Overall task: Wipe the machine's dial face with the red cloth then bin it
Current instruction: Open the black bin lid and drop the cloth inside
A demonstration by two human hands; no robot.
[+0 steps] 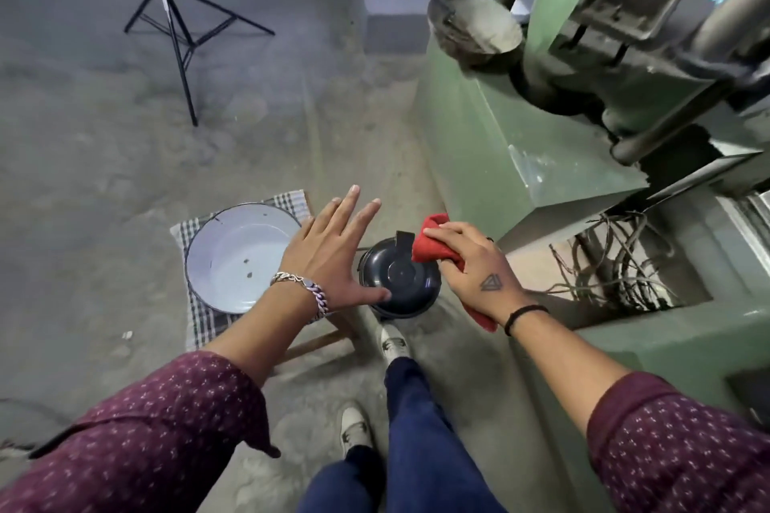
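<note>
With my right hand (475,262) clamped on the red cloth (433,246) above the closed bin (400,283) and my left hand (333,254) spread empty, binning needs the lid opened next.

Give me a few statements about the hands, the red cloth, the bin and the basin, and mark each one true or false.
1. The right hand holds the red cloth. True.
2. The left hand also grips the cloth. False: it is open, fingers spread, holding nothing.
3. The black bin has its lid shut. True.
4. The white basin sits on the green machine. False: it rests on a checked cloth left of the bin.
5. The cloth lies inside the bin. False: it is in the hand above the lid.
</note>
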